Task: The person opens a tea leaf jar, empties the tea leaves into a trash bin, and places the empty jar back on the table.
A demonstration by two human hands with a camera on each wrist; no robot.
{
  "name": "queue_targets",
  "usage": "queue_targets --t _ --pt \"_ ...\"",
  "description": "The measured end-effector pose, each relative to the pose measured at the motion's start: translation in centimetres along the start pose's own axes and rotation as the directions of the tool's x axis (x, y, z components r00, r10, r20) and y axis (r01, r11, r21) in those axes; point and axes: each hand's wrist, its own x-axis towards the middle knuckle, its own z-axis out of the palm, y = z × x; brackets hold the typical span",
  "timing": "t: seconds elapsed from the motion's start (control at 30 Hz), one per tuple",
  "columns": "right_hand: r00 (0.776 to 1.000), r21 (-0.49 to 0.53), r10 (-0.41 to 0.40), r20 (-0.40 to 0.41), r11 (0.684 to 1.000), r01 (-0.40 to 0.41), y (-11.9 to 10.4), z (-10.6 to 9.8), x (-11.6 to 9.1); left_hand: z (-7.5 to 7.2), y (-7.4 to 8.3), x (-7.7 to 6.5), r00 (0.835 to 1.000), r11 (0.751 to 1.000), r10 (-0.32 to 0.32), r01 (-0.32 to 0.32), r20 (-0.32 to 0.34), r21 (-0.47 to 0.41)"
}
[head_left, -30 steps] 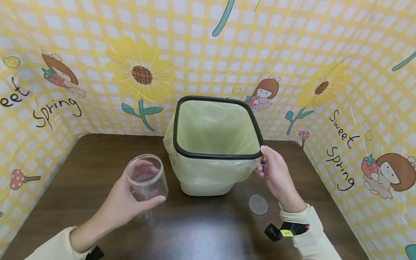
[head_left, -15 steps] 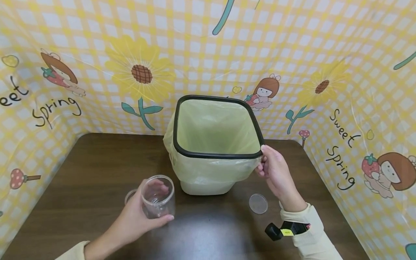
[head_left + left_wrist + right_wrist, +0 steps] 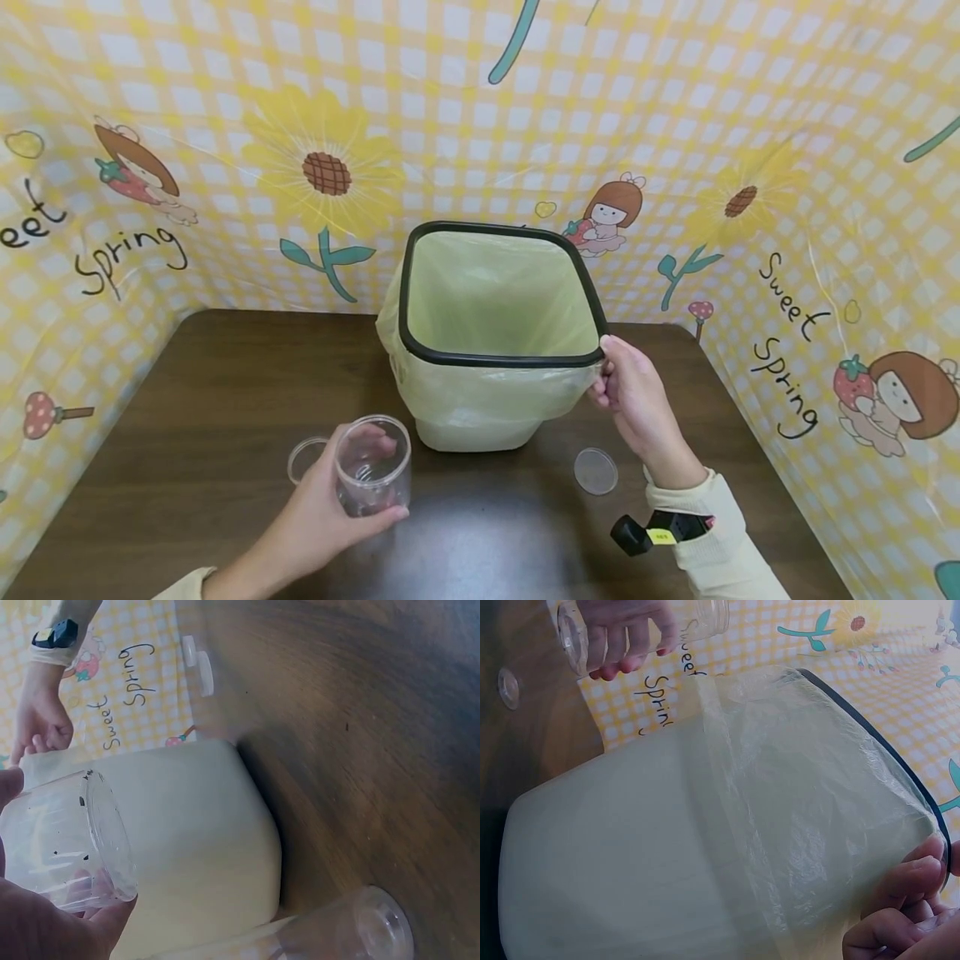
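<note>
A clear plastic jar is held upright in my left hand, with thumb and fingers curled round its sides. In the left wrist view, dark specks show on that jar. Just left of the hand, a clear round rim shows, mostly covered by it; the left wrist view has a second clear jar at lower right. A trash bin with a pale yellow bin liner stands centrally. My right hand pinches its black rim at the front right corner.
A clear round lid lies flat on the dark wooden table, right of the bin. Two pale discs appear in the left wrist view. A yellow checked cloth hangs behind and along both sides.
My left hand has brought the jar down and rightwards, nearer to me, uncovering part of the clear rim behind it. My right hand stays at the bin's corner.
</note>
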Motion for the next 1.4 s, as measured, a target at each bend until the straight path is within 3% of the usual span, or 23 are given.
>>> queue_targets --t 0.1,0.3,0.63,0.93,1.23,1.4 --pt "1.0 0.001 -0.002 -0.001 1.0 0.002 0.0 0.0 -0.1 0.4 -0.1 -0.2 1.0 0.999 0.001 -0.001 0.009 -0.035" --pt "1.0 -0.008 0.003 0.005 1.0 -0.003 0.0 0.0 0.0 0.9 -0.4 -0.7 1.0 0.996 0.02 -0.019 -0.011 0.089" --pt "1.0 -0.007 -0.01 0.011 1.0 0.01 -0.1 0.0 0.0 1.7 -1.3 -1.6 0.998 0.996 -0.042 0.039 0.039 0.078" --pt "1.0 -0.005 -0.02 0.022 1.0 0.02 -0.1 0.0 0.0 2.4 -2.1 -2.2 0.997 0.996 -0.049 0.044 0.056 0.08" --pt "1.0 0.004 -0.012 0.016 1.0 0.012 -0.1 0.0 0.0 2.7 -2.6 -2.4 0.997 0.986 -0.067 0.061 0.03 0.156" --pt "1.0 0.0 -0.004 0.01 1.0 0.004 -0.1 0.0 0.0 3.0 -2.9 -2.6 0.997 0.986 -0.07 0.066 0.024 0.155"
